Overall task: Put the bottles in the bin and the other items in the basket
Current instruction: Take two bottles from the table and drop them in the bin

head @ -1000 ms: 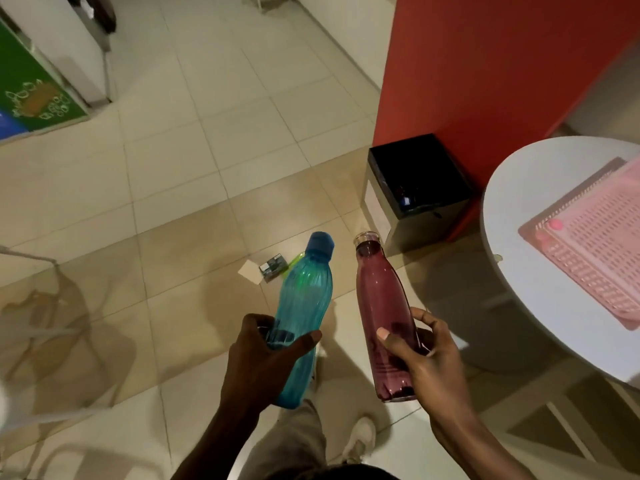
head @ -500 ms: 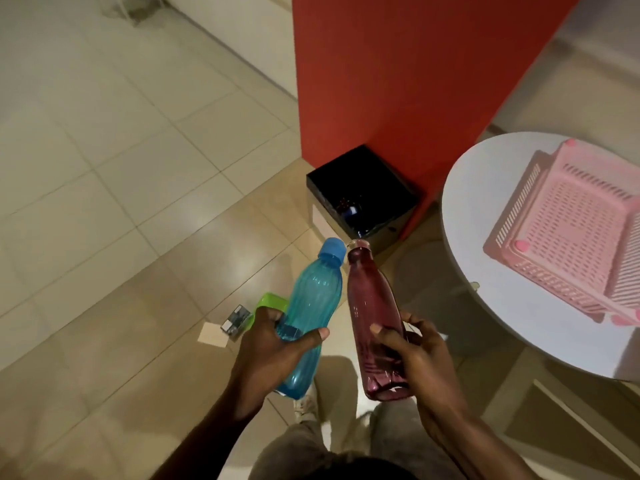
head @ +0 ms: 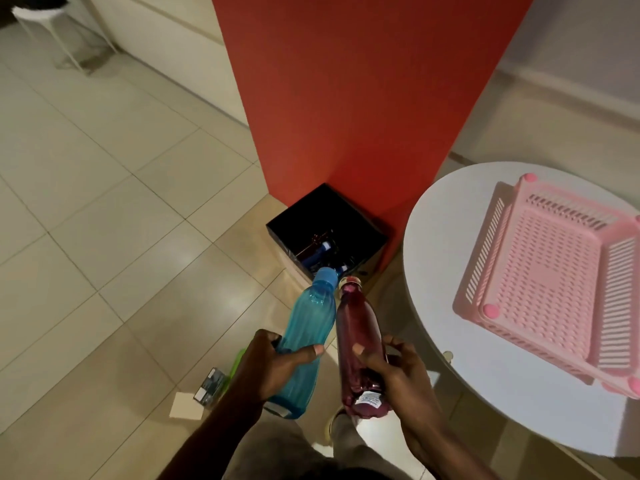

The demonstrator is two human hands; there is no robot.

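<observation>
My left hand (head: 266, 367) grips a teal plastic bottle (head: 306, 327) with a blue cap around its lower half. My right hand (head: 394, 370) holds a dark maroon bottle (head: 356, 341) the same way. Both bottles are side by side, touching near their necks, tops pointing toward the black square bin (head: 360, 220) on the floor against the red wall. Inside the bin I see at least one blue bottle. The pink slatted basket (head: 540, 282) rests on the round white table (head: 450, 379) at the right, with nothing visible in it.
On the tiled floor behind my left hand lie a small dark box (head: 209, 386), a white card (head: 185, 407) and a green item (head: 237, 362), partly hidden. A red wall (head: 346, 98) rises behind the bin. A white stool (head: 52, 26) stands far left.
The view has moved closer to the bin and table. Both bottles are now nearer the bin, and their necks have come together.
</observation>
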